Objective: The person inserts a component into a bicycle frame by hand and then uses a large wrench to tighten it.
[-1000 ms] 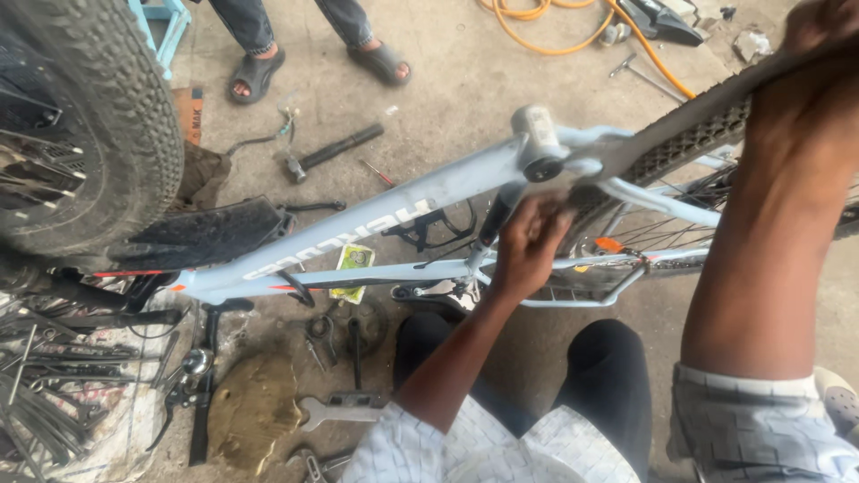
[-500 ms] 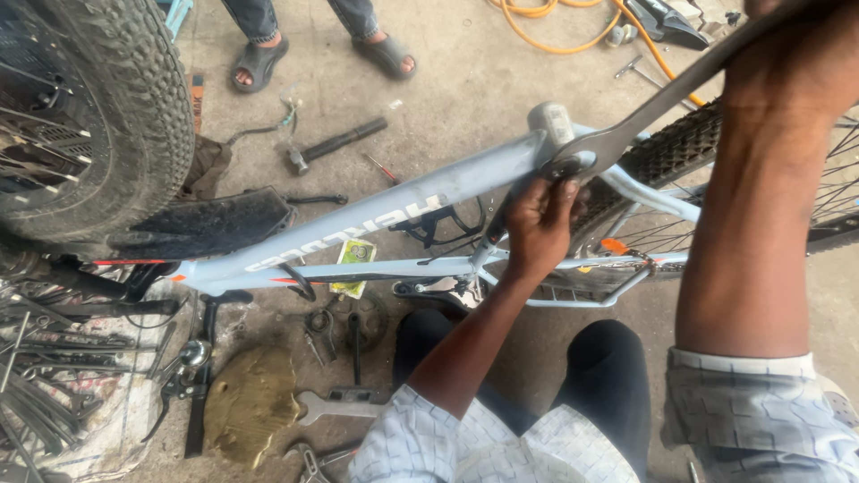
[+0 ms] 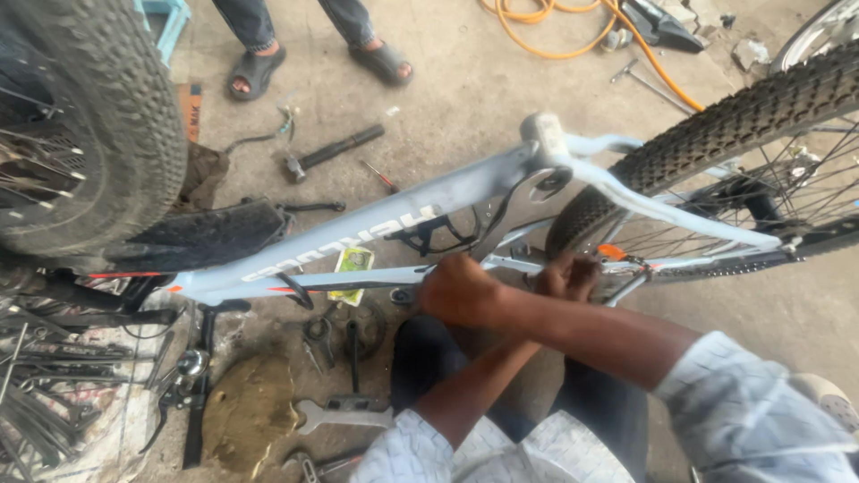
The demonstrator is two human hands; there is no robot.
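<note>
Concrete workshop floor, tools strewn about. Pale-blue bicycle frame point(image 3: 358, 237) lies centre, seat cluster at 1 o'clock. Right hand point(image 3: 461, 291) clenched around spanner point(image 3: 514, 215) handle for leverage; left hand point(image 3: 565, 275) closed on frame tube, steadying. Rear tyre point(image 3: 716, 134) at 2 o'clock.

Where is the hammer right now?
The hammer lies on the concrete floor, upper middle-left of the head view, just beyond the bike frame and near a standing person's sandals.

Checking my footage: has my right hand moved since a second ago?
Yes: right hand came down-left, off the rear tyre to the bike frame.
</note>
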